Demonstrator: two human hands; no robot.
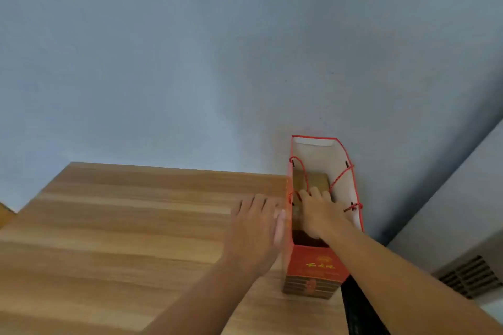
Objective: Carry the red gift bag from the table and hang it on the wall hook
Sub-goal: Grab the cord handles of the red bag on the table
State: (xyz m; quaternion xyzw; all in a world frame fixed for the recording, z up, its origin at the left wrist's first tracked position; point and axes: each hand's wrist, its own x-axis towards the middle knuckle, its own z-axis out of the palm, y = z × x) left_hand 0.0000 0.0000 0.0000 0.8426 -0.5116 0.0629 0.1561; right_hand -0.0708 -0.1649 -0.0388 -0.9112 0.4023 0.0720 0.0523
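Red gift bag (315,266) stands upright at the right end of a wooden tabletop (122,226), its open mouth facing up and its far end close against the wall. Behind it, a plain blue-grey wall (190,49) fills the upper part of the view, the largest thing in sight. The tabletop, pale wood with darker grain bands, spreads out to the left of the bag and toward the camera. The bag itself is tall and narrow, white inside, red outside with gold characters on its near face; a brown box (317,181) lies deep inside it. To the right of the bag, low down, a slatted vent (468,276) shows in a grey panel.

The person's left hand (255,236) is laid flat against the bag's left outer side, its fingers (258,207) extended and together, gripping nothing. The right hand (318,215) reaches down into the bag's mouth, its fingers (313,194) curled among the red cord handles (339,179); whether they have actually closed on a cord cannot be told from this angle. Cord ends knot through holes on both long sides of the bag's rim, and the right-side cord droops inward toward the right hand.
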